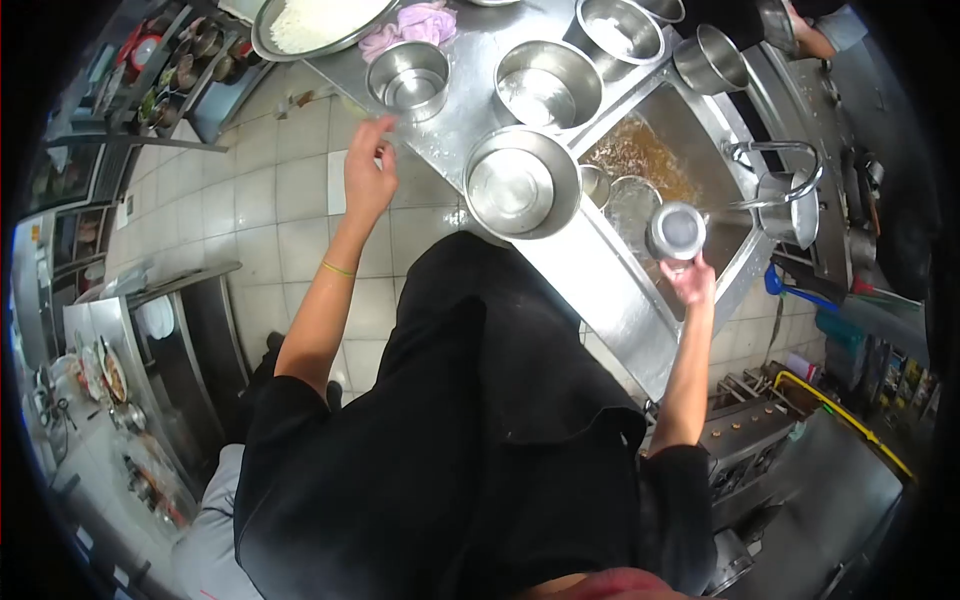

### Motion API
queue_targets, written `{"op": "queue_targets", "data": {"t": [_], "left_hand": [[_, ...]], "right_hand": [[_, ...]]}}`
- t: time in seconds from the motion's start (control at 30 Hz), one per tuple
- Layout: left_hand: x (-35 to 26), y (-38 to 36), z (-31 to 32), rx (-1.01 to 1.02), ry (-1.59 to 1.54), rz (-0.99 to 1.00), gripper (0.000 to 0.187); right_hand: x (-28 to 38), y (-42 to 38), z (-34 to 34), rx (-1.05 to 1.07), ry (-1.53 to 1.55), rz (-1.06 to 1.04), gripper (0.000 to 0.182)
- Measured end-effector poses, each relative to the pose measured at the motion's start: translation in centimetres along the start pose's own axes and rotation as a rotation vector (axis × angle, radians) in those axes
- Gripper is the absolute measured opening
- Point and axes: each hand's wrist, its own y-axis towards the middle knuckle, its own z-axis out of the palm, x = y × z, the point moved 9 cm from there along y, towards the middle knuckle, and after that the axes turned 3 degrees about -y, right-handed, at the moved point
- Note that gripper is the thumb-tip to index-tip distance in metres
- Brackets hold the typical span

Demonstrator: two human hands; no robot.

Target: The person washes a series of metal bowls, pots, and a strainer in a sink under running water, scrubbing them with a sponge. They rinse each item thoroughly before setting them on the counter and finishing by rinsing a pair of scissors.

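Observation:
My right hand (690, 280) grips a small round metal container (678, 232) over the near side of the sink (722, 262). Brownish water (655, 150) with foam or bits lies in the sink, where a round strainer-like piece (634, 205) also shows. My left hand (372, 170) hangs in the air off the counter's left edge, fingers loosely bent and apart, holding nothing. Closest to it is a small steel pot (408, 82). A wide steel pot (522, 185) stands at the counter's front edge, with another steel pot (548, 88) behind it.
A curved faucet (800, 150) arches over the sink's right side, above a steel pot (788, 208). A large bowl of white rice-like food (318, 25) and a pink cloth (425, 22) are at the back. Another person's hand (812, 38) is at upper right. A stove (745, 435) stands lower right.

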Motion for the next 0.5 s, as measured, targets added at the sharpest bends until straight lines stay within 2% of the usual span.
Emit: {"op": "queue_targets", "data": {"t": [0.03,0.07,0.1,0.13,0.17,0.23,0.27,0.3,0.33,0.37,0.4,0.43,0.5], "left_hand": [[0.2,0.2,0.2,-0.013,-0.012,0.004,0.038],[1.2,0.0,0.6,-0.013,-0.049,-0.076,0.04],[2.4,-0.2,0.8,-0.006,-0.081,-0.158,0.043],[2.8,-0.1,1.1,-0.004,-0.079,-0.159,0.043],[3.6,0.4,1.0,-0.071,-0.072,-0.209,0.041],[5.8,1.2,1.1,-0.12,-0.065,-0.268,0.04],[6.4,2.3,2.0,-0.063,0.019,-0.193,0.04],[6.6,3.1,2.8,-0.013,0.1,-0.113,0.041],[7.1,3.4,2.9,-0.011,0.092,-0.117,0.041],[8.4,3.4,3.4,0.044,0.098,-0.213,0.04],[9.7,3.5,4.0,0.099,0.106,-0.306,0.04],[10.5,3.3,4.2,0.112,0.1,-0.306,0.04],[10.1,1.8,4.0,-0.005,0.202,-0.139,0.038]], "right_hand": [[0.7,-2.2,1.4,0.055,-0.017,-0.055,0.043],[1.6,-4.4,4.9,0.115,-0.034,-0.104,0.043],[3.4,-6.5,9.5,0.197,-0.11,-0.21,0.042],[5.0,-9.0,14.1,0.275,-0.18,-0.311,0.041],[6.6,-9.8,16.4,0.112,-0.247,-0.409,0.038],[9.6,-10.6,23.5,0.28,-0.421,-0.69,0.024],[10.2,-10.8,27.7,0.149,-0.597,-0.773,0.021],[10.4,-10.2,31.8,0.109,-0.807,-0.807,0.022],[10.1,-9.1,36.1,0.121,-0.949,-0.949,0.032],[9.2,-9.9,41.2,0.044,-1.083,-1.026,0.026],[7.7,-8.4,45.4,0.221,-1.285,-1.119,0.025],[6.1,-6.5,48.2,0.245,-1.254,-1.255,0.022],[3.2,-3.4,53.0,0.269,-1.511,-1.353,0.02]]}}
